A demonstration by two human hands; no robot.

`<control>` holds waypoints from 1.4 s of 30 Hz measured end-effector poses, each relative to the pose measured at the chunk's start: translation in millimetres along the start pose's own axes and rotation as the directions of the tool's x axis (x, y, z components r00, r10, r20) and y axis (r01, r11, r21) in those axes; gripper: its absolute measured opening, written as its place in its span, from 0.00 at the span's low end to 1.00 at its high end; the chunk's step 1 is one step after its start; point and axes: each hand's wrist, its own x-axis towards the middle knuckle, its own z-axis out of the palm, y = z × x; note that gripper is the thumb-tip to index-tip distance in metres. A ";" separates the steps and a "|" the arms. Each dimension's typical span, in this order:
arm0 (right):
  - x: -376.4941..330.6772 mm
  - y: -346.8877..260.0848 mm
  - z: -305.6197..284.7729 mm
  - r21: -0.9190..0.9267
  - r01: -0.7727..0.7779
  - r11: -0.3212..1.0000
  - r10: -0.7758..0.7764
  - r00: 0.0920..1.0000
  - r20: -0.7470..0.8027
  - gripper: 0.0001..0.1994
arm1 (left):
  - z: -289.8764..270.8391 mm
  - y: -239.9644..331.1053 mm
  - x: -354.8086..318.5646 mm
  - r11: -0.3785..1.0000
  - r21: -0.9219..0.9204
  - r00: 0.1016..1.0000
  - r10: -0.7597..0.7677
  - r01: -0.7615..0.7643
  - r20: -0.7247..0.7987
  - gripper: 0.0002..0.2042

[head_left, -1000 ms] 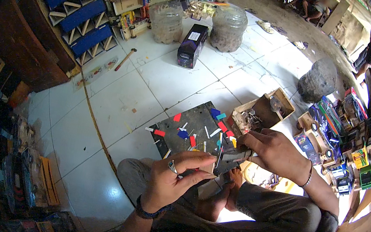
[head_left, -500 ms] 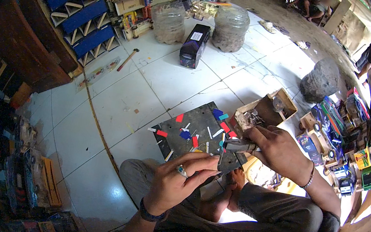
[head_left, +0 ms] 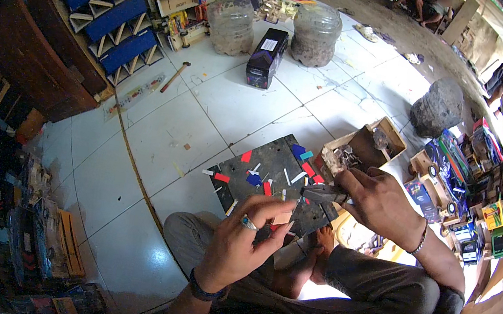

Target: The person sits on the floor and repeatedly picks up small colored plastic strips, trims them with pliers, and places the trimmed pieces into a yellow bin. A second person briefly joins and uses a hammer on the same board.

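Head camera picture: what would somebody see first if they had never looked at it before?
First, two hands in the middle: the left hand pinches a small pale piece, and the right hand holds dark pliers. Just beyond lies a dark board dotted with red and blue bits, on the white tiled floor.

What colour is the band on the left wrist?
The wrist band below the left hand is dark blue, seen in the head view.

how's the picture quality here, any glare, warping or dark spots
Head view: fisheye warping bends the tile floor lines, black corners ring the frame, a bright glare patch washes the tiles beside the knee, the left shelves sit in shadow; both hands, left hand and right hand, look sharp.
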 end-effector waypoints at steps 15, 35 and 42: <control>6.0 -11.9 15.1 0.093 0.070 0.993 -0.069 0.998 -0.011 0.20 | 23.9 3.7 -13.4 0.781 -0.493 0.906 -0.421 0.382 0.036 0.10; 5.7 -7.4 6.4 0.642 -0.087 0.762 -0.220 0.897 0.383 0.24 | 6.6 -10.8 -5.7 0.882 -0.360 0.942 -0.224 0.304 0.248 0.07; 8.1 -11.4 2.9 0.755 -0.177 0.631 -0.283 0.854 0.437 0.24 | 2.5 -7.2 -5.1 0.876 -0.366 0.938 -0.226 0.313 0.261 0.07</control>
